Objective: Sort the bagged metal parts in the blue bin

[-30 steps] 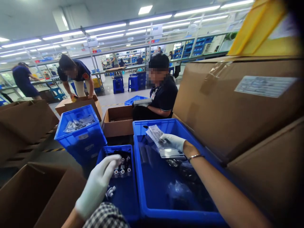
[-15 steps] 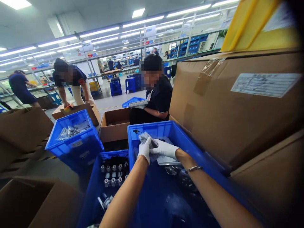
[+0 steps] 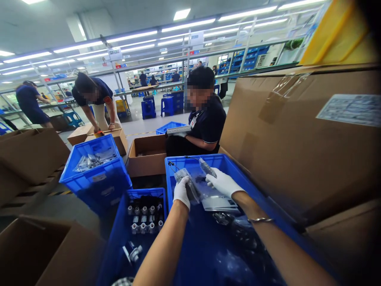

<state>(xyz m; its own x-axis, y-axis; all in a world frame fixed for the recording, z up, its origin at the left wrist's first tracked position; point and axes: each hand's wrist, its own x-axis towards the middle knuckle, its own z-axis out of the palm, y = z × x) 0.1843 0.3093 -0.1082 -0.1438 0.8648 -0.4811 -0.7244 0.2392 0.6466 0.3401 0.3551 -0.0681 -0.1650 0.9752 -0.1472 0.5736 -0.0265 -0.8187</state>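
Observation:
White gloves cover both hands, which are over a large blue bin [image 3: 230, 159]. My left hand [image 3: 181, 193] is closed round a clear-bagged grey part [image 3: 190, 190]; black cord ends stick out beyond it. Whether that is one bag or more, I cannot tell. Apart from it, my right hand [image 3: 224, 182] pinches another slim bagged part [image 3: 207, 168] with a thin black cord. Below the right hand lie flat white-and-silver packets [image 3: 220, 204]. Clear bags with dark contents [image 3: 223, 218] rest nearer to me in the bin.
A lower blue bin [image 3: 114, 234] at left holds rows of white-capped parts. Beyond it stands a blue bin [image 3: 95, 178] of bagged items. A large carton [image 3: 297, 151] walls the right side. A seated co-worker [image 3: 205, 119] holds flat items; another bends over a carton [image 3: 120, 139].
My hands have moved apart: the right went rightward with one bagged part, the left keeps its own. The view has shifted slightly. At the back left, the bending co-worker's carton now has its flaps down.

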